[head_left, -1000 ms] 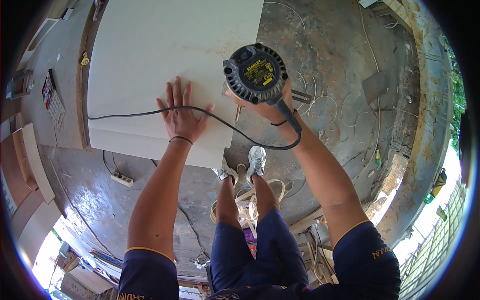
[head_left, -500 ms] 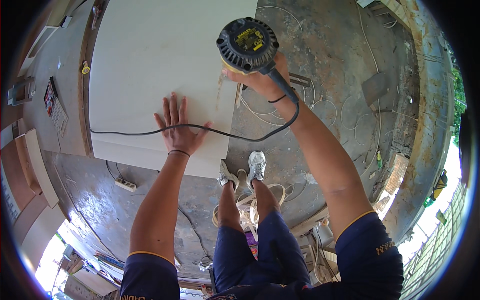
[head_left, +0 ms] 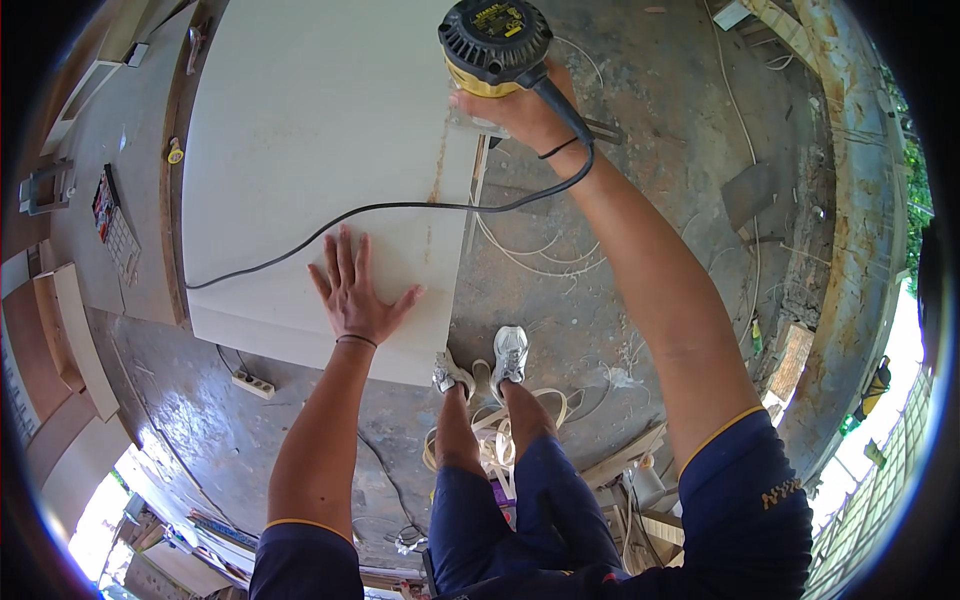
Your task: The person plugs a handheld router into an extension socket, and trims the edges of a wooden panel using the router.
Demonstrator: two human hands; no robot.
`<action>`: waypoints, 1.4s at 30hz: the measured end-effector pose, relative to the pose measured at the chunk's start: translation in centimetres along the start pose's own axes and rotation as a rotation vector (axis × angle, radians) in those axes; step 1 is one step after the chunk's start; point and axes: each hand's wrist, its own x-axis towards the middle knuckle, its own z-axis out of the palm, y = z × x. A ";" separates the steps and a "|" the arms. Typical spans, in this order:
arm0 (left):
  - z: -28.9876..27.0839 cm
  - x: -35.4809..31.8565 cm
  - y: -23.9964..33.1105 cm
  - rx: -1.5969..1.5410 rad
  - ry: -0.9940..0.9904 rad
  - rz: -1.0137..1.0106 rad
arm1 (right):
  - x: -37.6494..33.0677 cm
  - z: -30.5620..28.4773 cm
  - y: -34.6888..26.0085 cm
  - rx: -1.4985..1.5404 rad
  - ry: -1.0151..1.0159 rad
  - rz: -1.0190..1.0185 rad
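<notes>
Two bare hands were at work over one large pale board [head_left: 310, 120], which stretched ahead of the person and to the left. The left hand [head_left: 362, 300] rested palm down near the board's near edge, fingers spread wide, thumb out to the right, nothing in its grasp. The right hand [head_left: 530, 115] was wrapped around a black and yellow power tool [head_left: 495, 40], which was at the board's right edge, farther from the person than the left hand. Its underside was mostly hidden, so contact with the board could not be made out. A black cord [head_left: 385, 207] left the tool, bent past the right wrist and crossed the board just beyond the left fingertips to its left edge. Near the right edge ran a broken brownish streak [head_left: 439, 165]. Light shoes [head_left: 511, 352] stood on the stained floor [head_left: 640, 240] near loosely heaped cream strips [head_left: 487, 432]; a pale power strip [head_left: 253, 384] lay farther left.
</notes>
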 end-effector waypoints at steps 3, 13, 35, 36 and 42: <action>-0.2 -0.1 0.0 -0.009 0.003 0.002 | 1.1 -0.1 0.8 -0.033 0.012 -0.048; -0.1 0.0 -0.2 -0.043 0.014 0.032 | 4.6 -0.7 3.4 -0.003 0.003 -0.005; -1.4 21.9 8.5 -0.174 -0.066 0.419 | 4.7 -1.4 3.6 -0.030 -0.109 0.113; -1.5 22.2 8.5 -0.193 -0.076 0.421 | 4.7 -1.6 3.5 0.047 -0.118 0.168; -1.5 23.2 8.6 -0.183 -0.083 0.419 | 4.8 -2.0 4.0 0.273 -0.150 0.359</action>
